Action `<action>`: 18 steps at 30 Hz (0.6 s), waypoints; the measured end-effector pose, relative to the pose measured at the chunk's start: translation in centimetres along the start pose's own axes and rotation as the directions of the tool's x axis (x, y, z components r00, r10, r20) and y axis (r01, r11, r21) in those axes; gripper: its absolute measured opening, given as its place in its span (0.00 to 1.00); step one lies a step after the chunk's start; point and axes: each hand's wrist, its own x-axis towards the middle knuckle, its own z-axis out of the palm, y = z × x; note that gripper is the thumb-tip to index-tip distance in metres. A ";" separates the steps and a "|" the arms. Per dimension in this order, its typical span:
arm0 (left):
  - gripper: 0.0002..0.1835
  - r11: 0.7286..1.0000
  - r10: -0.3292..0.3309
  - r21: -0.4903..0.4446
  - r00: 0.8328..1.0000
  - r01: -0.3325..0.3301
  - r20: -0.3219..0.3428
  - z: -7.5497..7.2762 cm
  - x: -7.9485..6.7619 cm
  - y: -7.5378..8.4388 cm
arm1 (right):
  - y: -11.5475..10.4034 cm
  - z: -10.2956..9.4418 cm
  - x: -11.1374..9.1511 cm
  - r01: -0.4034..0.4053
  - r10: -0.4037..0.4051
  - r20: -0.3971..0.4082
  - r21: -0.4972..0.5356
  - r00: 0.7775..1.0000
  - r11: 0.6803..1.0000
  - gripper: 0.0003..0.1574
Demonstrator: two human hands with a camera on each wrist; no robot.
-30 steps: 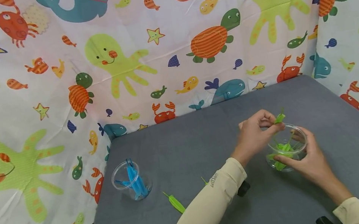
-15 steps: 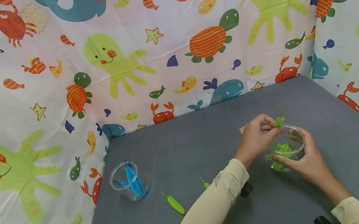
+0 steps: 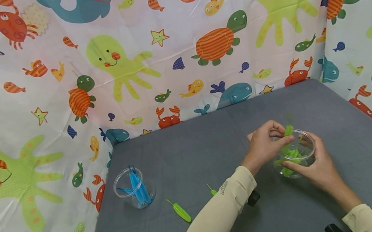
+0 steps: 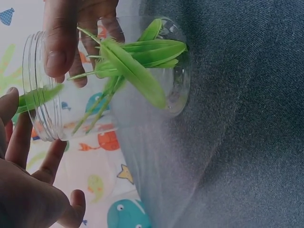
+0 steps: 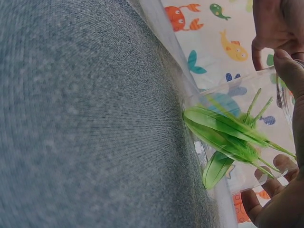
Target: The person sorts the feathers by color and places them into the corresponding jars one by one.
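A green feather is pinched between the thumb and fingers of my left hand at the mouth of a clear jar. In the left wrist view that feather reaches in past the threaded rim. My right hand grips the clear jar round its side, thumb at the front and fingers behind. The jar stands upright on the grey cloth. Several green feathers lie crossed inside it, most with their quills toward the mouth.
A second clear jar with several blue feathers stands at the left. One green feather lies on the grey tabletop; another is partly hidden by the left sleeve. A patterned curtain hangs behind.
The feather in my left hand has dropped lower, its lower part now inside the jar's rim. My right hand keeps its hold on the jar. The view has shifted slightly.
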 end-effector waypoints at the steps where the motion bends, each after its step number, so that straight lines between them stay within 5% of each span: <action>1: 0.11 1.000 0.003 -0.005 1.000 -0.003 0.000 0.0 0.0 0.0 | 0.0 0.0 0.0 0.000 0.000 0.001 0.005 1.000 1.000 0.74; 18: 0.09 0.994 0.093 -0.052 0.994 -0.097 -0.062 -2.1 -1.0 -0.3 | 0.0 0.3 -0.2 0.009 -0.009 -0.027 -0.003 1.000 1.000 0.70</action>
